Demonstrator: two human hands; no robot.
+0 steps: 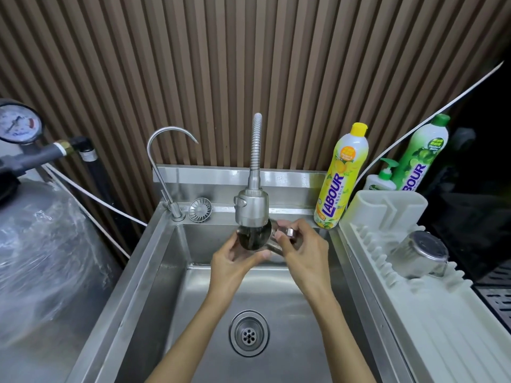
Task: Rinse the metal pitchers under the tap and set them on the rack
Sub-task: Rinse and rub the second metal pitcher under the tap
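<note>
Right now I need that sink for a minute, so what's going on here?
A person is rinsing a small shiny metal pitcher under the flexible steel spray tap, over the stainless steel sink. The left hand cups its body and the right hand grips its handle side. Another metal pitcher already lies on the white plastic drying rack to the right.

Dishwashing corner of a kitchen or café back area. Shown by a deep stainless-steel sink [154, 272] with a flexible spray tap [252, 205] and a slim gooseneck filter tap [166, 161], yellow [340, 178] and green [420, 153] dish-soap bottles at the far right, a white draining rack [431, 308] holding an upturned metal pitcher [420, 255], a pressure gauge [19, 123] on piping at left, slatted wall panelling [221, 64] behind.
</note>
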